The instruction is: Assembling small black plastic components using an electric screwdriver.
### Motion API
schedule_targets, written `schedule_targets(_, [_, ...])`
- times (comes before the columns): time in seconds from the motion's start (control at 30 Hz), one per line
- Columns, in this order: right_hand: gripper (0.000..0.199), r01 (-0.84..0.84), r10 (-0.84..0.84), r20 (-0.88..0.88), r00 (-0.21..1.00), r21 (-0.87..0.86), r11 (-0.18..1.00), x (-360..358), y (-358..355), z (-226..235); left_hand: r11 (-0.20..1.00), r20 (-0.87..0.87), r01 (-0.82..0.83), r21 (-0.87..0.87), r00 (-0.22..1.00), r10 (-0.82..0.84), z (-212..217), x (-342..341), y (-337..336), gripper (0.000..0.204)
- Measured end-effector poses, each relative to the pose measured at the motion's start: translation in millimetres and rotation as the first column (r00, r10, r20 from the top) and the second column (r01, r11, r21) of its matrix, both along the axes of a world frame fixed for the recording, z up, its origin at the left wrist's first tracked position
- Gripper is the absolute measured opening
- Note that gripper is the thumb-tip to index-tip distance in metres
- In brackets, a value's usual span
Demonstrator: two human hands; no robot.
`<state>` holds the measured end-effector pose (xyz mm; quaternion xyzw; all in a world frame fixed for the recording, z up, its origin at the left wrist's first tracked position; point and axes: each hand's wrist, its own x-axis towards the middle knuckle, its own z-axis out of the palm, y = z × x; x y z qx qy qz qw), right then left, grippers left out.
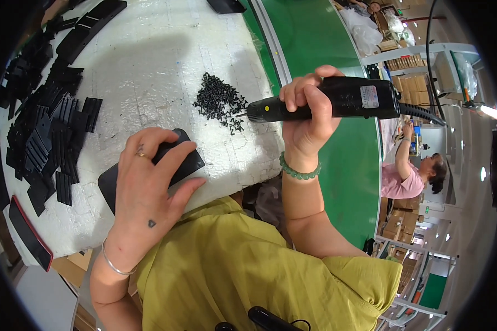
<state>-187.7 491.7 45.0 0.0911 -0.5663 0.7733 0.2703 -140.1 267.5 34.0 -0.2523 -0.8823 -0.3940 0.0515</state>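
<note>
Fingers on the right hand (309, 110) are curled snugly around a black power screwdriver (350, 96), held pretty much sideways with its cord running off to the right. Its bit (241, 115) points left at the edge of a messy heap of little black screws (218, 99); can't tell from where I'm standing if it's actually touching any.

The left hand (154, 174) is loosely open, palm down over a smooth black plate (190, 157), with the fingers bent across it and the thumb sticking out past its near edge. The plate's lying at the near side of a shiny white work pad (132, 77), left of the screws and a bit closer to the worker's mustard shirt (215, 259).

Over on the left there's a big jumble of black slotted pieces (52, 132), plus a red-edged black panel (30, 234) at the near left corner. Right of the pad runs a green bench (337, 171), and well off to the right there's a co-worker in pink (403, 179) near some cardboard boxes (417, 91).
</note>
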Motion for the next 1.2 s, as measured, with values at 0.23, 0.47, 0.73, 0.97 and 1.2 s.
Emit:
schedule_targets(0.23, [0.028, -0.103, 0.102, -0.057, 0.993, -0.025, 0.994, 5, 5, 6, 0.998, 0.038, 0.03, 0.05, 0.999, -0.032, -8, -16, 18, 0.036])
schedule_targets(0.47, [0.032, -0.249, 0.251, -0.193, 0.949, 0.031, 0.968, 20, 4, 34, 0.983, -0.125, 0.117, 0.141, 0.987, -0.099, -29, -52, 57, 0.028])
schedule_targets(0.73, [0.034, -0.274, 0.276, -0.283, 0.918, 0.049, 0.961, 23, 10, 45, 0.985, -0.345, 0.114, 0.13, 0.937, -0.063, -28, -69, 61, 0.016])
schedule_targets(0.97, [0.037, -0.357, 0.343, -0.361, 0.867, 0.028, 0.933, 25, 8, 51, 0.984, -0.348, 0.137, 0.111, 0.933, -0.091, -16, -62, 55, 0.015])
schedule_targets(1.2, [0.038, -0.4, 0.398, -0.312, 0.862, 0.061, 0.914, 28, 0, 52, 0.981, -0.371, 0.141, 0.13, 0.925, -0.084, -14, -54, 45, 0.018])
